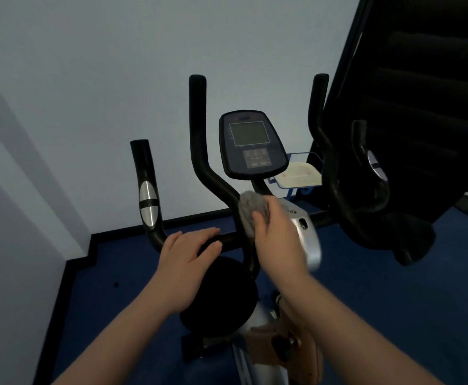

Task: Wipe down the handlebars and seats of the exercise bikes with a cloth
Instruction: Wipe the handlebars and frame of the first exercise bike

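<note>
Pale blue-grey walls [88,79] meet a dark blue carpet [380,301] behind an exercise bike whose console [251,144] serves as the landmark for everything else. Below the console and slightly to its left, a grey cloth [251,211] is bunched against the black handlebar [199,151], just where the inner upright bends down toward the crossbar. The cloth looks soft, light and easily crumpled, so it should mould round the tubing; it is best held as a wad in the palm with the fingers wrapped over it. The handlebar looks rigid and smooth, and it can likely take firm rubbing without shifting. The right hand [280,234], directly under the console, has its fingers curled round the cloth and presses it to the bar; it is somewhat blurred. The left hand [188,259], lower left of the console, lies with fingers extended and relaxed over the crossbar, touching it rather than gripping, probably to steady the bike. Further left of the console stands the outer grip with its silver sensor plates [148,205], and to the console's right the matching bars rise beside a dark treadmill deck [421,107] leaning upright. Behind the console's lower right corner sits a blue wire basket [301,170] with a pale tray inside.
</note>
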### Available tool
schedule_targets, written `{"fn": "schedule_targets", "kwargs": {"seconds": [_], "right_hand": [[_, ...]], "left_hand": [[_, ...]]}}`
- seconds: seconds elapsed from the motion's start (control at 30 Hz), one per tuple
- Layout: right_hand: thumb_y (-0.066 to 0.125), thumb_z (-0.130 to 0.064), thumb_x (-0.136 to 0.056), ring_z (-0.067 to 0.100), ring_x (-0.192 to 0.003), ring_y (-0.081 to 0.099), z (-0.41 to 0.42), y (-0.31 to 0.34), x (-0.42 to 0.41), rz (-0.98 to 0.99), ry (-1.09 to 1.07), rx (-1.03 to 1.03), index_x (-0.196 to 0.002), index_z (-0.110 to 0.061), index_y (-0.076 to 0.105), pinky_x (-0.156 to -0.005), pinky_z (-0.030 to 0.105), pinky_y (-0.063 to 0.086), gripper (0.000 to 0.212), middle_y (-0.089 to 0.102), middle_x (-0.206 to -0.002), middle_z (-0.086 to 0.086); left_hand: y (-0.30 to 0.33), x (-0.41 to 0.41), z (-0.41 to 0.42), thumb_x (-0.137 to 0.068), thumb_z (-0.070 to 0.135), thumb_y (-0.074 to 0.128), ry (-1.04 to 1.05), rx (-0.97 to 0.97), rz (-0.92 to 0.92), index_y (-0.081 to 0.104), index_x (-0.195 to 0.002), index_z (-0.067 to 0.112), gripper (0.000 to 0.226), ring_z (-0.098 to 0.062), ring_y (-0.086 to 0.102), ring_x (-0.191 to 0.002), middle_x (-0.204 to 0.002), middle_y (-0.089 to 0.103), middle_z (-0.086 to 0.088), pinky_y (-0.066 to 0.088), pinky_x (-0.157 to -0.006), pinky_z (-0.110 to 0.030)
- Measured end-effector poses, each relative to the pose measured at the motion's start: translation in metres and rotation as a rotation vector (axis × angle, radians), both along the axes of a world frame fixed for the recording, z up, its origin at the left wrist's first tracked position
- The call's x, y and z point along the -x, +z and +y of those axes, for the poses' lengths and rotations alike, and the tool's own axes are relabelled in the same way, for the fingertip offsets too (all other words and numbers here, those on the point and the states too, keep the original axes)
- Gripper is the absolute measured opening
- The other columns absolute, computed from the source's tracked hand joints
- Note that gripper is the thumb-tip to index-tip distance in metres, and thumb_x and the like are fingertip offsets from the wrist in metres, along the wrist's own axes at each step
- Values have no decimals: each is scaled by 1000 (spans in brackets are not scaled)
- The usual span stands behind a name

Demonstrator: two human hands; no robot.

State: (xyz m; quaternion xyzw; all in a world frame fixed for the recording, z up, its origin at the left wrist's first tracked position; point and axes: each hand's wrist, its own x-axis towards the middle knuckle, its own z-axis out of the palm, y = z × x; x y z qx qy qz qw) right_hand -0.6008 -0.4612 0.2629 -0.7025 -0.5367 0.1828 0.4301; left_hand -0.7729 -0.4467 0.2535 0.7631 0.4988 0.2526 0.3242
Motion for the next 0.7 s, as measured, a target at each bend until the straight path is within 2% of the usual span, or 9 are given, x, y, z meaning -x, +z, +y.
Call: {"fn": "schedule_targets", "kwargs": {"seconds": [0.07,0.13,0.23,0.3,0.47,0.5,0.57,0.63,0.7], "right_hand": [[47,-18,-100,2,-100,55,-24,-13,0,70,-5,-5,-126,-26,52,-77,12,39,27,60,-112,-10],[48,-15,-100,1,-101,58,-44,-14,-10,81,57,16,-124,-26,54,-80,9,44,27,62,-110,-10],[49,-19,-99,2,-97,59,-32,0,-27,-17,64,-51,-121,-29,57,-81,21,50,25,62,-104,-13],[49,-22,-99,5,-99,57,-6,13,-24,-92,64,-127,-120,-34,54,-80,26,49,25,58,-108,-13],[46,-24,-101,3,-95,49,-6,-2,4,-116,110,-29,-133,-34,46,-84,27,45,34,51,-117,-8],[46,-24,-101,1,-91,49,-20,-7,4,-132,128,-41,-132,-34,48,-82,27,46,33,51,-115,-8],[49,-23,-99,-1,-92,52,-45,-10,-1,-158,207,-29,-127,-36,52,-80,24,49,30,52,-110,-12],[53,-20,-98,-4,-95,55,-51,1,-11,-93,277,46,-118,-39,56,-79,17,48,28,56,-107,-15],[59,-15,-94,-9,-88,59,-44,23,-17,113,304,72,-103,-36,62,-71,8,44,22,64,-95,-16]], "left_hand": [[-2,1,-1,-83,65,31,21,16,-18,49,-131,42,56,1,25,-128,-129,50,23,3,-102,-9],[-3,1,-2,-92,60,35,42,37,-36,49,-131,42,45,-2,22,-130,-130,48,23,6,-104,-16],[0,-1,-4,-100,40,40,39,37,-63,48,-131,41,32,9,18,-117,-126,46,25,6,-101,-14],[0,-2,-4,-100,38,41,37,42,-59,48,-130,41,32,14,17,-108,-123,45,26,6,-100,-13],[-5,2,-6,-98,40,45,83,40,-96,53,-130,40,33,2,20,-130,-130,50,23,6,-108,-18],[-6,2,-7,-98,39,46,91,17,-114,54,-128,41,31,5,22,-131,-128,51,23,3,-109,-15],[-6,1,-10,-99,38,46,93,-33,-144,53,-123,43,25,25,24,-120,-124,51,26,-2,-108,-7],[-6,1,-13,-99,43,43,87,-72,-146,52,-121,44,25,30,26,-117,-123,52,28,-3,-111,-7],[-4,2,-17,-99,44,43,120,-63,-146,51,-122,45,24,25,27,-121,-123,51,28,1,-114,-12]]}}
